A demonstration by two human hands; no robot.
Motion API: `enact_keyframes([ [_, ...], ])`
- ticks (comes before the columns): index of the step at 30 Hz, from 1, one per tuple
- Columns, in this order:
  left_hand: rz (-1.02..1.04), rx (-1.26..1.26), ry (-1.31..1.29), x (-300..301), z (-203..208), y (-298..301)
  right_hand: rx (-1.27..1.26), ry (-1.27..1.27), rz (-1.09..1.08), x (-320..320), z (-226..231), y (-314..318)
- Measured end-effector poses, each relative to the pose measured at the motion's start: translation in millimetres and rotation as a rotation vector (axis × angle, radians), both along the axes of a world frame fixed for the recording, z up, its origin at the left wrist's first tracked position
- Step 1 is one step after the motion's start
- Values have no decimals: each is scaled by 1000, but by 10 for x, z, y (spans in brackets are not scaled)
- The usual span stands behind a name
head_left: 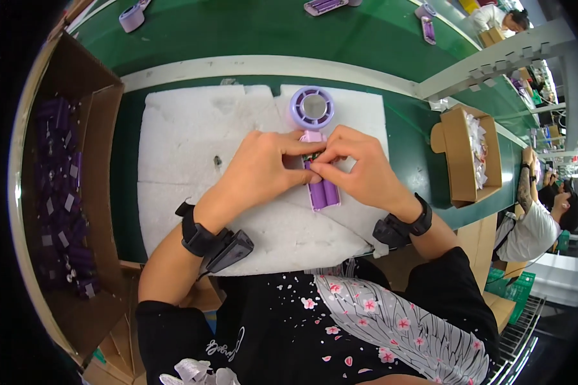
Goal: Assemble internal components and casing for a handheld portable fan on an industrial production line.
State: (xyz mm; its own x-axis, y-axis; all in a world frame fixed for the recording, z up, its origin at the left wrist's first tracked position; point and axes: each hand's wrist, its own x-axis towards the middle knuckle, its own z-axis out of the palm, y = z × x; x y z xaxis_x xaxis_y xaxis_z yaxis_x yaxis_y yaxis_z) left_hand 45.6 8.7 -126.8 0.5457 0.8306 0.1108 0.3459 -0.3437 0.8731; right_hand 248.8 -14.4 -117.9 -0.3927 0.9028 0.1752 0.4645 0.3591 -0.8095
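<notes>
A lilac handheld device like a small fan, with a round ring head [312, 108], lies on a white foam sheet [180, 147]. Its handle is uncovered and shows two purple battery cells [324, 194] side by side, with a bit of green circuit board above them. My left hand [263, 163] grips the handle from the left, thumb low and fingers near the neck. From the right, my right hand [361, 165] bends over the board with thumb and forefinger pinched together. Whatever lies between those fingertips is too small to make out.
A deep cardboard box [96, 128] of purple battery packs stands at the left. At the right is a smaller carton [459, 154] with white pieces. Beyond a pale rail [263, 64], more lilac devices [132, 19] lie on the green surface. Other people work at the right.
</notes>
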Motion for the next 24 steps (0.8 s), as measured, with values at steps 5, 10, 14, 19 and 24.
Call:
enact_keyframes([
  [5,-17,-142,108,-7,198,30,190,-209,167,88,149,-32],
  [10,-33,-66,8,-23,150,61,321,-395,212,50,313,-237],
  [14,-29,-4,-77,18,161,81,312,-478,195,36,323,-255],
  [19,85,-44,42,-119,436,39,337,-454,144,-57,392,-98],
  [24,71,93,13,-408,463,-116,391,-560,-304,202,431,527],
])
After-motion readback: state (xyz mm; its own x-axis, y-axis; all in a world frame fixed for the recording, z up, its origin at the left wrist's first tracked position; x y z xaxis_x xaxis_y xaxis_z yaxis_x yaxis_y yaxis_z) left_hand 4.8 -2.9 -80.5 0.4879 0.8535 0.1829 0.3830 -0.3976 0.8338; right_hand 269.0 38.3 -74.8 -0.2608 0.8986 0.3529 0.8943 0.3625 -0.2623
